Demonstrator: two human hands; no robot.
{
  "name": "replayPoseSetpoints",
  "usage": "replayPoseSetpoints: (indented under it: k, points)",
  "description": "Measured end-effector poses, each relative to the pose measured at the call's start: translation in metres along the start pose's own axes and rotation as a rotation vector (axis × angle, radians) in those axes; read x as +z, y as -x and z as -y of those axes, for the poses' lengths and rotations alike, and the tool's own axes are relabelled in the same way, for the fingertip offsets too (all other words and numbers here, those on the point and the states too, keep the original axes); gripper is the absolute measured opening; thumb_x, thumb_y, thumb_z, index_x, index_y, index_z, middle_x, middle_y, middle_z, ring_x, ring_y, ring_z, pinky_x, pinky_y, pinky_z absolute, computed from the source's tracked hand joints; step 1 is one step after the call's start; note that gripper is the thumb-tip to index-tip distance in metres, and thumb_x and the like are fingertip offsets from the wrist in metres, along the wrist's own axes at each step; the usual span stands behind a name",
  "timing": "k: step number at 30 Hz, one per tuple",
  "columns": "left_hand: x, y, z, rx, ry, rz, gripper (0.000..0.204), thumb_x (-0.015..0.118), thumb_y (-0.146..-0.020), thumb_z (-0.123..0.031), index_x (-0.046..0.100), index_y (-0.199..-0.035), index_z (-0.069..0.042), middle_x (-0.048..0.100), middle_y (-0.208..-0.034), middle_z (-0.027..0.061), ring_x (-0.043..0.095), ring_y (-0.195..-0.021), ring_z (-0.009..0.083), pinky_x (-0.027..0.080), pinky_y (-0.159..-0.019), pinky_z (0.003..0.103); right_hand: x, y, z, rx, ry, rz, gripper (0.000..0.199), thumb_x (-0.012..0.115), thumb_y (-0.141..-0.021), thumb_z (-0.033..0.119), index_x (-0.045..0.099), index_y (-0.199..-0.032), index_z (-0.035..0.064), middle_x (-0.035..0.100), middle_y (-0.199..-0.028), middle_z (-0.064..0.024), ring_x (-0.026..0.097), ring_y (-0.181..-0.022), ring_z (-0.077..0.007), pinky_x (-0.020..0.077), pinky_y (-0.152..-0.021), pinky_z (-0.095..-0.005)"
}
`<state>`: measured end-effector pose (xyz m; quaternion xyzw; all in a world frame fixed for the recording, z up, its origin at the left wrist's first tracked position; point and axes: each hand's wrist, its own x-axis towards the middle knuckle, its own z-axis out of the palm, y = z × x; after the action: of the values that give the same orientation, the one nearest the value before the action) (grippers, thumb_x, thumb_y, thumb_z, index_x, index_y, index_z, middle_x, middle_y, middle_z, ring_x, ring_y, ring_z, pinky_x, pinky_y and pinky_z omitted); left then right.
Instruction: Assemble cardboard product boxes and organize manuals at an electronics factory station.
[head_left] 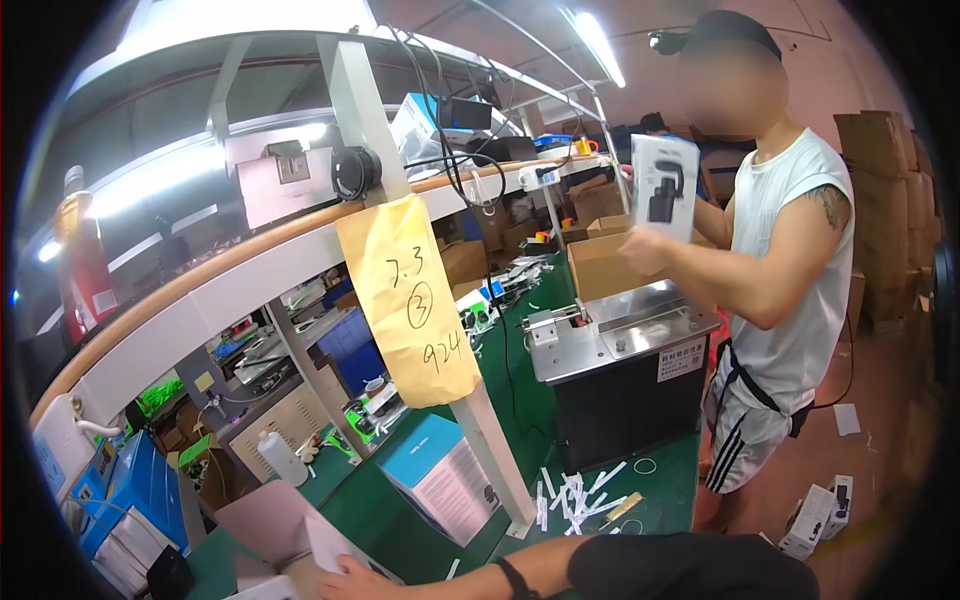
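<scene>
My right hand comes in at the lower edge on a bent arm with a black sleeve and a dark wristband. Its fingers are closed over a white box, which is partly cut off by the frame. Beside it a pale pinkish panel stands up, and I cannot tell whether it belongs to the same box. My left hand is out of sight. Right of my hand, a blue-and-white carton stands on the green tabletop.
Across the bench a co-worker holds a white printed box above a metal-topped machine. Paper strips lie by a white post bearing a yellow paper. A shelf crosses above; boxes lie on the floor.
</scene>
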<state>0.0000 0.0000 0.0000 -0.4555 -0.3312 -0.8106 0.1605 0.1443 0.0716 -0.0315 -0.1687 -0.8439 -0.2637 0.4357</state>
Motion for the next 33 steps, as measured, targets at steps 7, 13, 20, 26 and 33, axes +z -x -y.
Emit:
replayPoseSetpoints:
  k: [7,13,20,26,33]
  points:
    - [-0.028,0.041,0.009,0.093,-0.794,-0.059,0.036,0.077,-0.089,-0.013,0.066,-0.114,0.010,0.070,-0.111,0.0274,0.070,-0.097,0.0390,0.053,-0.089,0.047,-0.071,0.033,0.014,0.113,-0.162,-0.112,0.016,0.061,-0.078,0.024,0.064,-0.090,0.0130,0.059,-0.092,-0.0008,0.057,-0.090,-0.0164,0.0408,-0.083,-0.0439]
    - [0.003,0.026,-0.013,0.178,-0.794,-0.052,0.070,0.071,-0.089,-0.003,0.028,-0.142,0.013,0.049,-0.133,0.0316,0.058,-0.118,0.0375,0.048,-0.098,0.044,-0.104,0.021,0.010,0.049,-0.150,0.024,0.010,0.065,-0.072,0.017,0.065,-0.081,0.0127,0.051,-0.078,0.0004,0.054,-0.075,-0.0138,0.0399,-0.081,-0.0432]
    - [0.002,0.019,-0.023,0.105,-0.499,0.167,0.105,0.065,-0.078,0.016,-0.008,-0.151,-0.004,0.016,-0.152,0.0252,0.034,-0.140,0.0354,0.045,-0.110,0.049,-0.091,0.017,-0.004,0.080,-0.249,0.035,0.016,0.067,-0.068,0.013,0.066,-0.083,0.0078,0.050,-0.079,-0.0003,0.051,-0.075,-0.0157,0.0395,-0.079,-0.0433]
    - [0.021,0.016,-0.044,0.142,-0.496,0.102,0.109,0.061,-0.081,0.012,-0.017,-0.154,-0.007,0.014,-0.154,0.0279,0.034,-0.140,0.0405,0.039,-0.114,0.051,-0.102,0.019,-0.006,0.077,-0.213,0.038,0.014,0.066,-0.069,0.015,0.065,-0.082,0.0088,0.050,-0.079,0.0003,0.052,-0.076,-0.0150,0.0409,-0.078,-0.0436]
    - [0.027,0.010,-0.049,0.202,-0.459,0.212,0.091,0.059,-0.090,0.000,0.000,-0.159,-0.005,0.032,-0.150,0.0297,0.046,-0.130,0.0391,0.046,-0.103,0.049,-0.097,0.028,-0.015,0.027,-0.248,-0.003,0.014,0.067,-0.068,0.015,0.065,-0.082,0.0111,0.049,-0.077,0.0027,0.052,-0.074,-0.0133,0.0408,-0.074,-0.0417]
